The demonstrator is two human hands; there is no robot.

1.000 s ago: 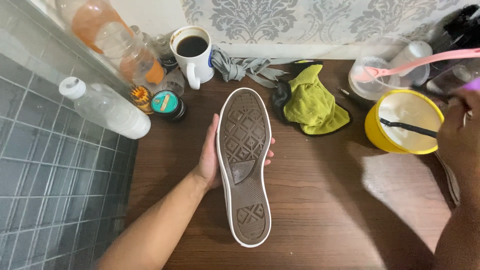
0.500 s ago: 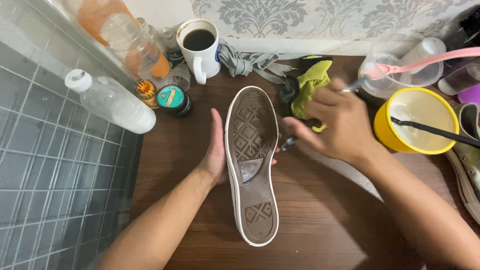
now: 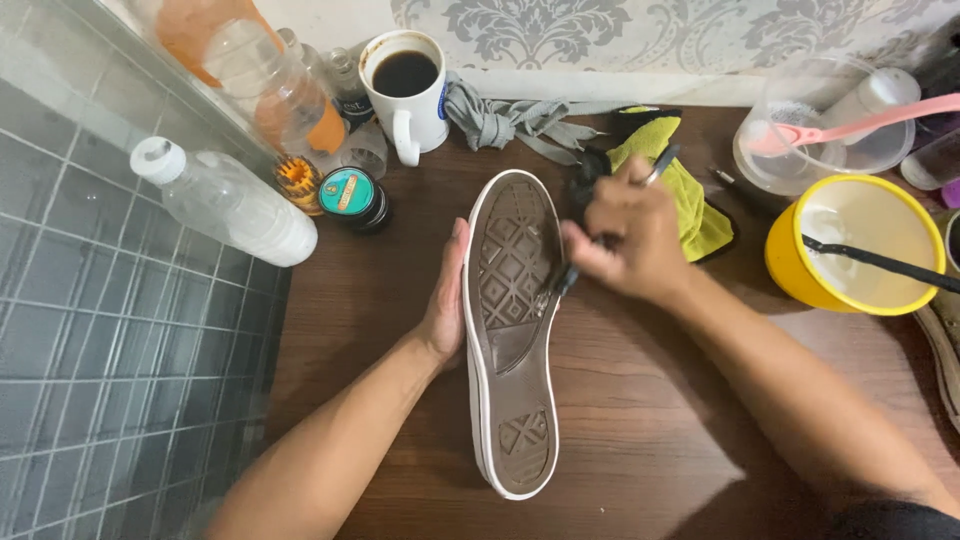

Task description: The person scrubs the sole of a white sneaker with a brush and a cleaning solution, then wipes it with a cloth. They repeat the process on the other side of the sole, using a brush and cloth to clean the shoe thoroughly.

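On the dark brown wooden tabletop, seen from the head camera, a canvas sneaker with a white rubber edge and brown patterned sole lies sole-up near the middle, toe pointing away from the person. The left hand cups the shoe's left side, fingers wrapped underneath and closed on it, which keeps the sole level and facing up. The right hand is closed around a thin dark tool with a metal end, probably a small brush or pick, though its working end is too small to tell; its lower tip touches the sole's right edge near the middle tread. Just behind that hand lies a crumpled yellow-green cloth, with grey laces beside it. A white mug of dark coffee stands at the back, a small round teal-lidded tin and a clear plastic bottle with a white cap lie to the left, and a yellow plastic bowl sits to the right, within reach.
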